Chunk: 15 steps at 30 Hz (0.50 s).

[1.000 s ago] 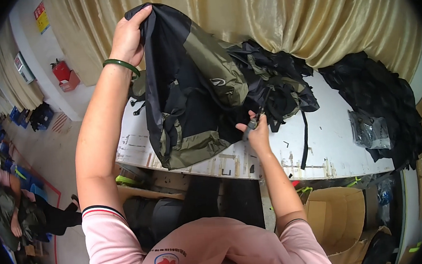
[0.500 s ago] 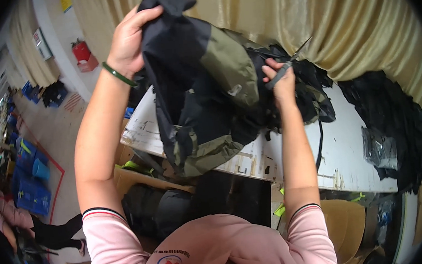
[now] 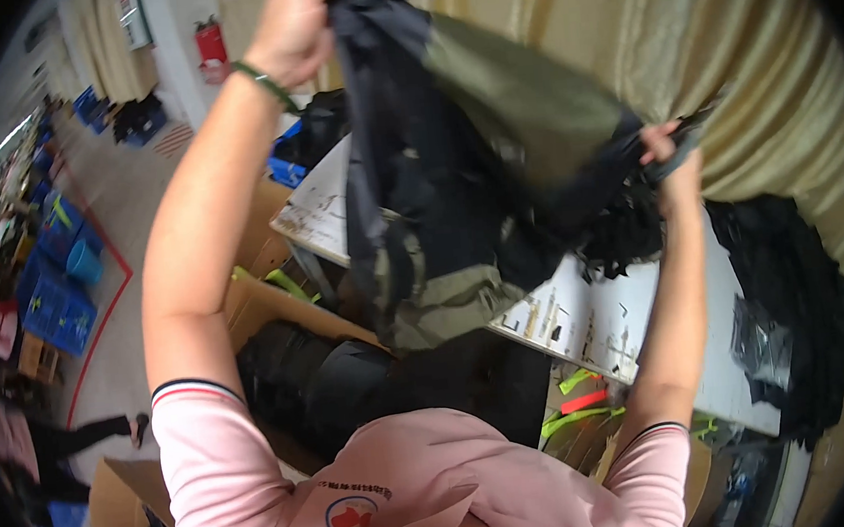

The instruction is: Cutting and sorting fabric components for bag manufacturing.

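Note:
A black and olive-green fabric bag (image 3: 528, 94), which looks like a backpack, hangs stretched between my raised hands above the table's near edge. High on its left, my left hand (image 3: 296, 29) is closed on the black top edge and wears a green bangle. My right hand (image 3: 677, 166) is closed round a pair of scissors (image 3: 699, 122) with pointed blades. It also seems to pinch the bag's right end, though motion blur hides the exact grip. Black straps and loose parts (image 3: 625, 231) dangle below that end.
Beneath the bag stands a white worn table (image 3: 598, 323). Black fabric (image 3: 797, 301) and a clear plastic bag (image 3: 760, 339) lie on its right. An open carton (image 3: 269, 297) with black items is in front of me. A curtain (image 3: 778, 82) hangs behind; blue crates (image 3: 55, 311) line the left.
Both hands have risen and moved right, lifting the bag off the table and pulling it wider. My view has shifted a little to the left.

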Motion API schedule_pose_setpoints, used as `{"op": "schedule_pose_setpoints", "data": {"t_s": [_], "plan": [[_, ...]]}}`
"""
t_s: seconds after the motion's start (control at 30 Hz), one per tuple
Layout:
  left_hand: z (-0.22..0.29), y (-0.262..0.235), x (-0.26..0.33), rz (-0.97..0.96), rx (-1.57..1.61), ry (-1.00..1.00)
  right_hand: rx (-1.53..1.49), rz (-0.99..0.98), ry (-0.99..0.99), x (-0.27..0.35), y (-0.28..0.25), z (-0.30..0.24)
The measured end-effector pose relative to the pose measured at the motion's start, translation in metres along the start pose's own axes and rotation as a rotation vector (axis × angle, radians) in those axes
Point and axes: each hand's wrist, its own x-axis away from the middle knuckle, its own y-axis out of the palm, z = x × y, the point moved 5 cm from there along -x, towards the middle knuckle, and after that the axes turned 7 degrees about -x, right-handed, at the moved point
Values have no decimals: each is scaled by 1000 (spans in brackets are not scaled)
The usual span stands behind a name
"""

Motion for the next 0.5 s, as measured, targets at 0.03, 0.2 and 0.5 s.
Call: {"op": "schedule_pose_setpoints", "data": {"t_s": [0.03, 0.2, 0.5], "plan": [[12, -1, -6, -431, 438, 368, -89, 23, -89, -13, -14, -36], [37, 20, 27, -140, 32, 193, 70, 15, -377, 46, -90, -206], [-109, 69, 272, -954, -922, -331, 181, -303, 780, 351, -122, -37]]}}
